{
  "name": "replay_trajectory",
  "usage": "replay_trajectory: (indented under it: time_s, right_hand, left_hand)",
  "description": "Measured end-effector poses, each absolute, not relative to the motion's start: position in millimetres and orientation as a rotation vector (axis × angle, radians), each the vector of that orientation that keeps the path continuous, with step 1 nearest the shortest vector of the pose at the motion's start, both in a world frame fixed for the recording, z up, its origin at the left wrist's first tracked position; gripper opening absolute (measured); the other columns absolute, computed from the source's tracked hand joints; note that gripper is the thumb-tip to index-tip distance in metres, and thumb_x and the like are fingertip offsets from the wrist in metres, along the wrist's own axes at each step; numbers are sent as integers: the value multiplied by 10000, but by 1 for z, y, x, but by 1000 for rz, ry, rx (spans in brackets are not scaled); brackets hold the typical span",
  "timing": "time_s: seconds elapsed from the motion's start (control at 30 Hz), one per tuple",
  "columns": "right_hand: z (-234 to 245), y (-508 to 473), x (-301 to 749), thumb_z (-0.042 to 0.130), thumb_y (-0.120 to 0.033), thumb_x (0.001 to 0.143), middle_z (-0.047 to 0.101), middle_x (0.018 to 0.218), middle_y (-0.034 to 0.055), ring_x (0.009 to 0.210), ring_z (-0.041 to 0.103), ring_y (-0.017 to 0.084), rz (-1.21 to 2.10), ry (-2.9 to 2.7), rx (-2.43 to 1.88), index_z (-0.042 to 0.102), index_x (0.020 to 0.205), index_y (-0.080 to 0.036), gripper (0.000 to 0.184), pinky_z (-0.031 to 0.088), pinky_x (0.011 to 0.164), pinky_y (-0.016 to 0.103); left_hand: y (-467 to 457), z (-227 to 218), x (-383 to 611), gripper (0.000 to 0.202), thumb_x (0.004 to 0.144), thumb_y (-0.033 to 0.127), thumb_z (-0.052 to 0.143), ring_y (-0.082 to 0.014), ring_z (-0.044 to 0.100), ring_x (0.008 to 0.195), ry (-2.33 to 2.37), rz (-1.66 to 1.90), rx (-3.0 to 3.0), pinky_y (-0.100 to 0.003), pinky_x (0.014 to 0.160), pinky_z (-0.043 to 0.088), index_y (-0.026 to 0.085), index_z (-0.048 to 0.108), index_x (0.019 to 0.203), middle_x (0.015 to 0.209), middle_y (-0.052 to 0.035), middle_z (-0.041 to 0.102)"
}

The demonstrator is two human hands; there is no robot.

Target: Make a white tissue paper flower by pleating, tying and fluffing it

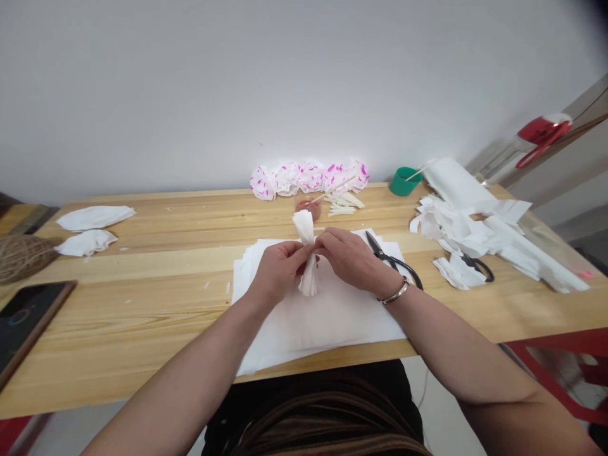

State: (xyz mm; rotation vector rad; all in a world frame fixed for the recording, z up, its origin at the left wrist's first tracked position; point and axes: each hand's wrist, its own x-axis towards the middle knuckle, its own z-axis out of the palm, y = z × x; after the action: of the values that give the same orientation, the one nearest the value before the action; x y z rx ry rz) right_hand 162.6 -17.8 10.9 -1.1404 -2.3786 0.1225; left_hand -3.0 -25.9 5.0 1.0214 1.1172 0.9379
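Note:
Between my two hands is a pleated bundle of white tissue paper, pinched at its middle so both ends fan out. My left hand closes on it from the left. From the right, the fingers of my right hand pinch the same narrow waist; whether they also hold something thin there is hidden. Under both hands lies a stack of white paper sheets. Black-handled scissors rest on the stack, partly behind my right wrist.
Pink-flecked white paper pompoms line the wall. Nearby stand a small reddish cup, white strips and a green cup. Paper scraps spread rightward. Folded papers, twine and a phone lie left.

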Motion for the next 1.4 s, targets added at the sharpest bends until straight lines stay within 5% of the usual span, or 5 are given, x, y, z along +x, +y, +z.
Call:
replay_trajectory:
  time_s: [0.2, 0.57, 1.4]
  right_hand:
    - [18, -19, 162, 455, -207, 904, 583, 787, 27, 745, 519, 141, 474, -2212, -1168, 551, 821, -183, 129, 381, 676, 265]
    - [12, -16, 164, 491, -168, 866, 597, 755, 11, 717, 536, 129, 552, -2082, -1094, 564, 803, -182, 97, 414, 683, 257]
    - [4, -19, 160, 401, -105, 893, 539, 822, 39, 729, 456, 148, 211, -2420, -1147, 516, 848, -172, 141, 316, 636, 267]
  left_hand:
    - [-25, 12, -1, 258, 661, 381, 733, -112, 550, 516, 1088, 989, 852, -238, 516, 397, 135, 655, 652, 574, -29, 641]
    - [-25, 11, 1, 274, 659, 381, 745, -122, 596, 571, 1039, 973, 776, -238, 564, 452, 122, 666, 700, 617, -43, 664]
    - [-24, 1, 0, 133, 631, 231, 674, -121, 529, 490, 1171, 978, 876, -259, 526, 429, 116, 692, 694, 575, -42, 647]
